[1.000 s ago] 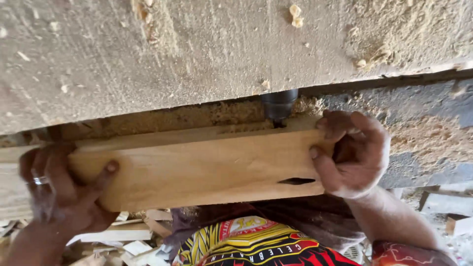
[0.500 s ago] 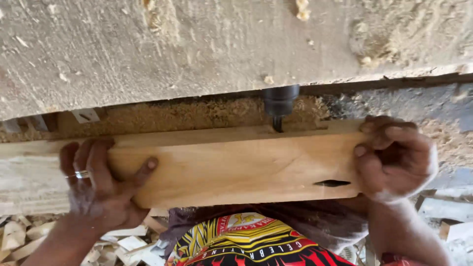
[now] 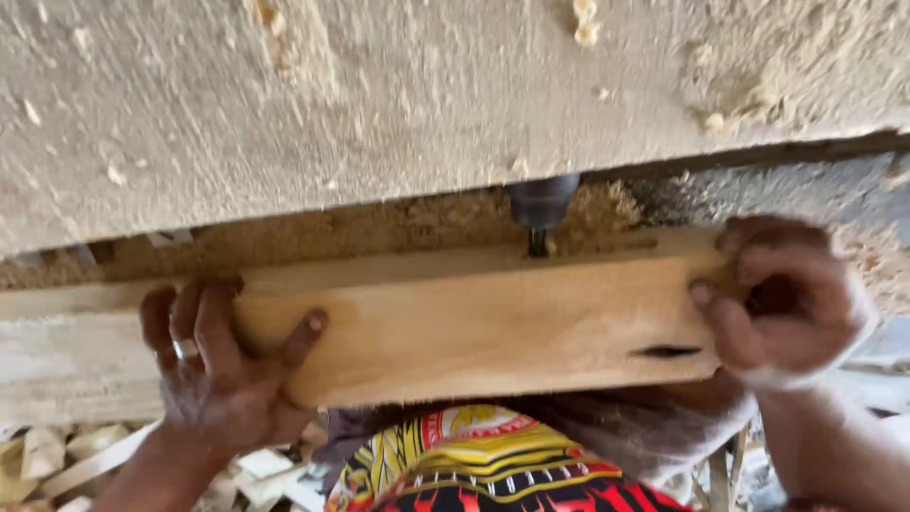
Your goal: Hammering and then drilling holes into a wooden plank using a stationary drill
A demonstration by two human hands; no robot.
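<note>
A pale wooden board (image 3: 493, 327) lies flat across the view, with a dark slot near its right end. My left hand (image 3: 213, 365) grips its left end, thumb on top, a ring on one finger. At the right end my right hand (image 3: 791, 303) is closed around the board. A dark drill chuck with its bit (image 3: 540, 213) sticks out from under the grey machine table (image 3: 379, 104) and meets the board's far edge. Sawdust is packed behind the board.
The dusty grey slab fills the top of the view, with wood chips on it. A second pale plank (image 3: 66, 365) lies under the board at the left. Wood offcuts (image 3: 57, 460) lie on the floor at lower left. My patterned shirt (image 3: 474, 469) shows below.
The board has slid right relative to the bit. My left hand has shifted rightward along the board. My right hand keeps its hold on the right end.
</note>
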